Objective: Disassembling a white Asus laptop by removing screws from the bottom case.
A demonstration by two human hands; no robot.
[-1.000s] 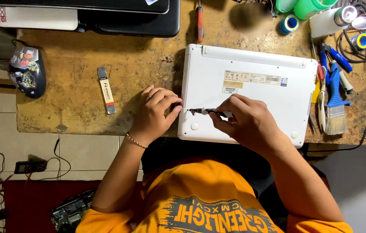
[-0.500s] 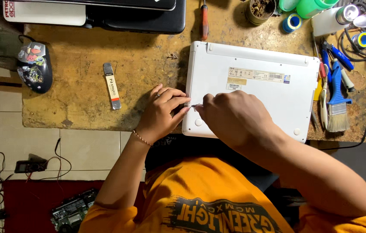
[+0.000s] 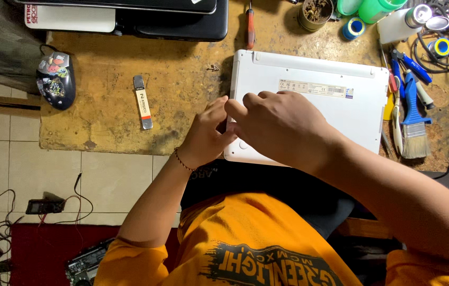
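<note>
The white laptop [image 3: 314, 100] lies bottom-up on the worn yellow-brown bench [image 3: 102, 111], near the front edge, w/ its near-left corner under both hands. Right hand [image 3: 282, 124] is cupped knuckles-up over that corner, fingers curled; whatever it pinches is hidden, so can't tell if a tool is in there. Left hand [image 3: 206, 135] presses in from the left, fingers bunched against the laptop's edge, thumb tucked under the right hand.

Risks, as I judge them: the shell is smooth, hard plastic w/ rounded corners, so a slip could scratch it or crack a clip if it's levered too hard. The laptop sits close to the bench lip; a hard shove could slide it off toward the lap. A few tiny loose screws [image 3: 213, 67] lie on the rough, pitted top, apart from everything, easy to brush away.

Further out: a slim metal pry tool [image 3: 143, 101] flat on the left, a glossy dark mouse [image 3: 55, 79] at the bench's left edge, a bristly blue-handled brush [image 3: 412, 119] just right of the laptop, a red-handled screwdriver [image 3: 250, 26] behind it.
</note>
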